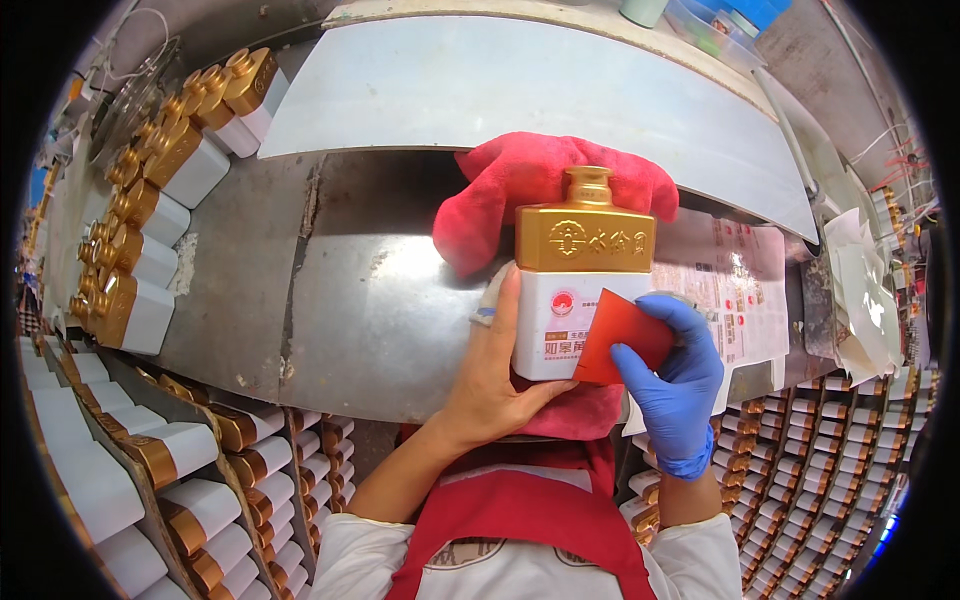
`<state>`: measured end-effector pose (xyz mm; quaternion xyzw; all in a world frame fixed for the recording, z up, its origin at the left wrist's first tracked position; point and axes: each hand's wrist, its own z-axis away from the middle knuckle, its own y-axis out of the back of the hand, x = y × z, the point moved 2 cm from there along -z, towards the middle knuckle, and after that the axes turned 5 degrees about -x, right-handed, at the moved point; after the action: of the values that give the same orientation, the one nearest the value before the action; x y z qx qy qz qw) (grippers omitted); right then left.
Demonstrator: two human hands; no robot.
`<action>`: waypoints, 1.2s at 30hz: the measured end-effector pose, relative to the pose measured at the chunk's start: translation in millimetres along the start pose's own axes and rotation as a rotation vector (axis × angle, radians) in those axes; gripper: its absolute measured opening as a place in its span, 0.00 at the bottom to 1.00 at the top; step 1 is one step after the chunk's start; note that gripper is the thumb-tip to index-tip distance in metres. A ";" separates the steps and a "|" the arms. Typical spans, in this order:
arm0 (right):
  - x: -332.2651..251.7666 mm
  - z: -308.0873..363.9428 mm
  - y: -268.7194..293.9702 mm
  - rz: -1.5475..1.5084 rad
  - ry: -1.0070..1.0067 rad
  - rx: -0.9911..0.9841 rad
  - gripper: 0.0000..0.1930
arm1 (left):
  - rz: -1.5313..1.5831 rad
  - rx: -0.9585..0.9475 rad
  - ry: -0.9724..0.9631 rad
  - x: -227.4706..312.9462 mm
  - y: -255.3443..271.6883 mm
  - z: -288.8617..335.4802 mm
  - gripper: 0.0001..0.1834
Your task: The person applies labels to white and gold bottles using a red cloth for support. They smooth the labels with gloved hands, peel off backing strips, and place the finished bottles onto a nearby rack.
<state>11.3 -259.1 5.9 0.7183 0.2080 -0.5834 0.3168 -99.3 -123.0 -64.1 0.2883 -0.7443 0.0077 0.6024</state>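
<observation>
A bottle with a gold shoulder and neck and a white body stands before me, a printed label design on its front. Bare, my left hand wraps round its lower left side, the thumb along the base. My right hand, in a blue glove, pinches a flat orange-red squeegee-like piece against the lower right of the printed face, hiding part of it. Behind the bottle a bunched pink-red cloth lies on the metal table; more pink cloth shows beneath it.
Several gold-and-white bottles line the table's left side. A pale board spans the back. Printed sheets lie to the right. Racks of similar bottles fill the lower left and lower right. A plastic tub sits at the far right.
</observation>
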 end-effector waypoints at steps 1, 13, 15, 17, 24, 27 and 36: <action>0.6 -0.7 -1.0 0.006 -0.006 -0.002 0.22 | 0.015 0.008 -0.007 -2.1 -1.4 0.4 0.63; 1.6 -5.7 -2.5 0.042 0.016 -0.019 0.21 | 0.017 0.028 -0.033 -4.2 -2.7 1.1 0.65; 1.4 -6.6 -2.6 0.046 0.019 -0.023 0.21 | 0.006 0.032 -0.042 -3.3 -2.5 0.5 0.65; 2.7 -7.2 -2.6 0.039 0.030 -0.021 0.20 | 0.002 0.036 -0.050 -3.0 -2.5 0.6 0.65; 3.2 -10.1 -1.9 0.076 0.039 -0.033 0.19 | 0.006 0.031 -0.062 -1.7 -2.0 -0.5 0.65; 3.5 -9.6 -1.8 0.101 0.023 -0.019 0.20 | 0.005 0.027 -0.044 -1.7 -2.4 0.2 0.64; 8.3 -11.5 -3.1 0.130 0.046 0.004 0.20 | 0.011 0.021 -0.036 -1.9 -2.8 -0.4 0.63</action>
<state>19.3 -249.5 -1.4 0.7441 0.1671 -0.5453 0.3479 -97.5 -124.4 -66.7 0.2906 -0.7564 0.0135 0.5858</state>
